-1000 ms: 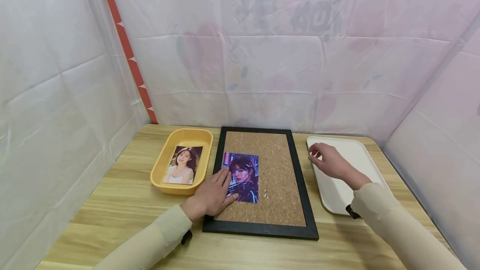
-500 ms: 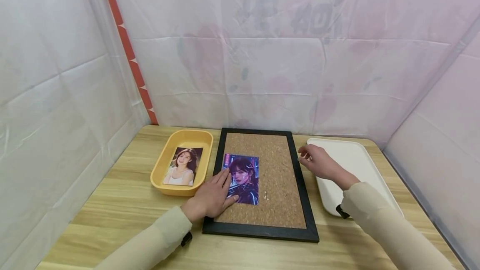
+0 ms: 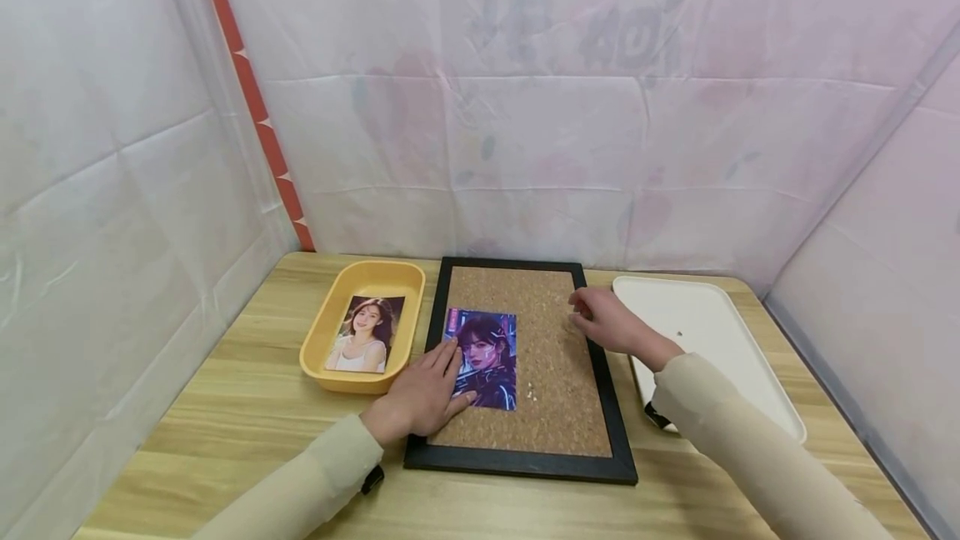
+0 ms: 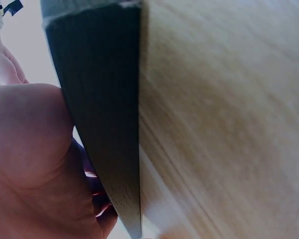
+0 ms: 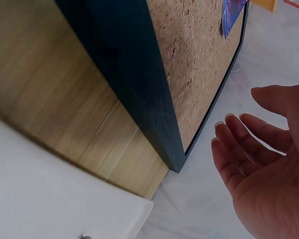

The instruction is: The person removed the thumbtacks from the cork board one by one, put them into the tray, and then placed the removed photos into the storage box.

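My left hand (image 3: 422,390) lies flat with fingers spread over the left edge of a blue-purple portrait picture (image 3: 489,365). That picture rests on the cork surface of a black-framed board (image 3: 543,432). In the left wrist view, the palm (image 4: 25,144) sits beside the frame's dark edge. Above the board's right border hovers my right hand (image 3: 611,322), its fingers loosely bent. The right wrist view shows the thumb and the fingers (image 5: 234,159) apart, with nothing seen between them. A tiny item (image 3: 679,333), too small to identify, lies on the white tray (image 3: 738,373).
Left of the board stands a yellow tray (image 3: 311,340) holding another portrait photo (image 3: 367,336). Small whitish specks (image 3: 532,392) lie on the cork right of the picture. Fabric curtains (image 3: 540,132) enclose the wooden table (image 3: 217,407) at the back and sides.
My right hand has moved left from over the white tray to above the board's right border, uncovering the tiny item on the tray. My left hand stays on the picture.
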Available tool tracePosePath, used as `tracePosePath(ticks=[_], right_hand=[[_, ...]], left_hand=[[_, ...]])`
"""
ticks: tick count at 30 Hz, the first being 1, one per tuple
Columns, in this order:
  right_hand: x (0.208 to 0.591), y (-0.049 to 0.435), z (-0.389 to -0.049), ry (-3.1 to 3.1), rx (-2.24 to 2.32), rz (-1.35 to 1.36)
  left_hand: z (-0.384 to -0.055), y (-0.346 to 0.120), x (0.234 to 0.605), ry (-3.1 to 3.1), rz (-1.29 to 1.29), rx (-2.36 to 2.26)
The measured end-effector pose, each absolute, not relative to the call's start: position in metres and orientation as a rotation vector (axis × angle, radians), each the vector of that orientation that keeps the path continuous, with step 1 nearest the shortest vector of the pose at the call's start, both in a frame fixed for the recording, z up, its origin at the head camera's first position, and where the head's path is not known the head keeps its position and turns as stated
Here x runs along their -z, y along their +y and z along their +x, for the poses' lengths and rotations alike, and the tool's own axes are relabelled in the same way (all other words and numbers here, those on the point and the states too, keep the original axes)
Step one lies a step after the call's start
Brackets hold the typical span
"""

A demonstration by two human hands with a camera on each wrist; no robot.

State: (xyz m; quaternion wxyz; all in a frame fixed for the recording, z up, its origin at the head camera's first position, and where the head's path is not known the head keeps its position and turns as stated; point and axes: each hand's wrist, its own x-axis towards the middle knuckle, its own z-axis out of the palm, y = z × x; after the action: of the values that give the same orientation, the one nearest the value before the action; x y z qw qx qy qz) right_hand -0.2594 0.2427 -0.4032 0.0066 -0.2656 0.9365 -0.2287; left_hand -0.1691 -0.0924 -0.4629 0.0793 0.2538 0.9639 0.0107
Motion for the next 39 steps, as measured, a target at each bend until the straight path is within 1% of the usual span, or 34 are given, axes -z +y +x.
tracePosePath(ticks=[13,23,30,39], right_hand=[[0.408,0.221,-0.268,2.941,0.678,-0.848],[0.408,0.211,-0.272,2.888,0.672,-0.800],[0.410,0.205,-0.276,2.871,0.714,-0.776],[0.415,0.193,-0.284,2.841,0.789,-0.766]], left_hand=[[-0.170,-0.092,0.462,2.889,0.750,-0.033],[-0.169,-0.092,0.463,2.900,0.771,-0.029],[-0.164,-0.090,0.451,2.871,0.745,-0.052],[-0.170,-0.093,0.465,2.893,0.762,-0.046]])
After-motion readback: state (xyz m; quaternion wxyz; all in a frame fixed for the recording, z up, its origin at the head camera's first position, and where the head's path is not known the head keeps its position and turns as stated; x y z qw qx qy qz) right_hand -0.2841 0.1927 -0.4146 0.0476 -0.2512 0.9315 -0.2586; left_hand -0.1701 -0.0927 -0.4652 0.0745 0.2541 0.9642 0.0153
